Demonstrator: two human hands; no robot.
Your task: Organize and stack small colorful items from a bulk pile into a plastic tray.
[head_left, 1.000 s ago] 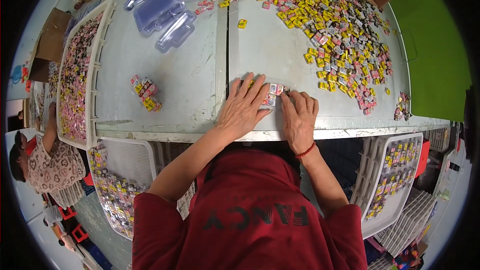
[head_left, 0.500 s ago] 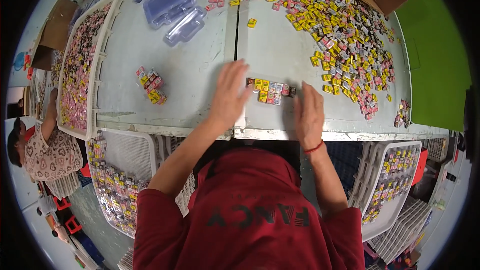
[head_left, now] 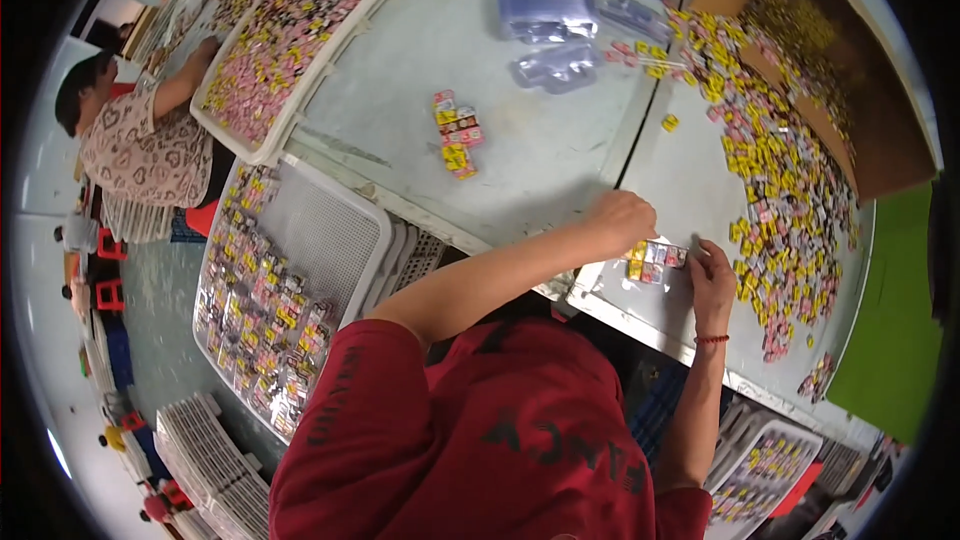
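Observation:
A small block of little colourful boxes (head_left: 657, 260), yellow, pink and white, lies in rows on the table in front of me. My left hand (head_left: 622, 223) is closed at the left end of this block and covers part of it; what its fingers hold is hidden. My right hand (head_left: 713, 285), with a red bracelet at the wrist, rests at the right end with its fingers curved and apart. Farther left on the table lies another small cluster of the same boxes (head_left: 457, 135).
Many loose boxes (head_left: 785, 205) spread at the right, by an open cardboard carton (head_left: 890, 90). Clear plastic cases (head_left: 547, 10) lie at the back. A white crate (head_left: 285, 145) of loose pieces stands left, with a tray (head_left: 365, 230) of grouped boxes below. Another person (head_left: 140, 140) sits far left.
The view has turned left, so the table appears tilted. My left hand has gone from outstretched to closed at the block's left end. My right hand has curled in toward the right end.

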